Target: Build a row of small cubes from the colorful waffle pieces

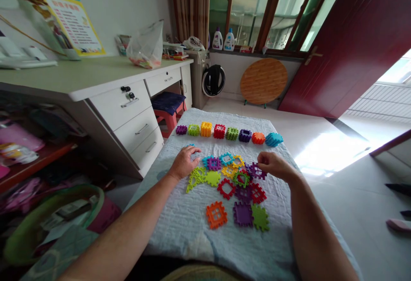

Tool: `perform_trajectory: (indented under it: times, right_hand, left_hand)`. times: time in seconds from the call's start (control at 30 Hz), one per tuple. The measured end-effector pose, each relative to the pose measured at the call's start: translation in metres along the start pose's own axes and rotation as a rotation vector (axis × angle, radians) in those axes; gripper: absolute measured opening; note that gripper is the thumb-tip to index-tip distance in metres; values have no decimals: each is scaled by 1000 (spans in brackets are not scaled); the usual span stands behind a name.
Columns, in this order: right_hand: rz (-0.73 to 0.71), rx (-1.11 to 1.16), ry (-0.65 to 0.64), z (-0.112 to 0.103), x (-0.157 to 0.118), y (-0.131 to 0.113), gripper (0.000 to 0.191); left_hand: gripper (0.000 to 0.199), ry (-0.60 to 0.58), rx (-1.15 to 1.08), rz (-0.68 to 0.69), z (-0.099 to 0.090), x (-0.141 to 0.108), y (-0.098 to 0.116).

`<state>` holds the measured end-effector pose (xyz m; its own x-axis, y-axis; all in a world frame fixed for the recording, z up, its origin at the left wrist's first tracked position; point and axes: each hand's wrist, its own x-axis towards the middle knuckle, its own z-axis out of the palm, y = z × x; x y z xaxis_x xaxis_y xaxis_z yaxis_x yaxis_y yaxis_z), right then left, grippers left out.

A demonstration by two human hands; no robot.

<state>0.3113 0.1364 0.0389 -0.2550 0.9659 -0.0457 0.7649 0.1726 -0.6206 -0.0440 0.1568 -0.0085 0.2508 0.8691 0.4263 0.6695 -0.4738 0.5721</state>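
Observation:
My left hand rests palm down on the left of a loose group of plastic interlocking tiles, fingers stretched and thumb apart. A light-blue piece shows just past its fingers, mostly hidden. Lime-green tiles lie to its right. My right hand is closed at the group's right side, its fingertips at a purple window tile. Between the hands are blue, yellow, red and green tiles, some overlapping. Closer to me lie an orange window tile, a solid purple tile and a green tile.
A row of several built cubes, among them a red cube, stands across the far part of the cloth-covered table. A white desk is at the left, with a stool beside it. A washing machine stands behind.

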Motion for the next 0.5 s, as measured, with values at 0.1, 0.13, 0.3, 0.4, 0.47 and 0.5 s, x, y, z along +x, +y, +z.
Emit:
perform_trajectory:
  times: [0.1,0.13,0.3,0.4,0.47,0.5]
  right_hand:
    - [-44,186,85,18,8,-24,9]
    - [-60,292,51,24,10,-32,11]
    - [-198,825,-182,35,11,-54,37]
    - [-142,917,-129,36,10,-47,33]
    - [-99,936,-46,37,12,-39,31]
    - [-85,940,-2,38,13,-35,31]
  left_hand:
    - [22,10,-4,2,0,0,-1]
    - [22,13,-5,2,0,0,-1]
    - [21,31,-15,-3,-2,0,1]
    - [19,38,-31,-2,-3,0,2]
    - [18,33,-45,0,-5,0,5]
    - [18,29,-51,3,-6,0,7]
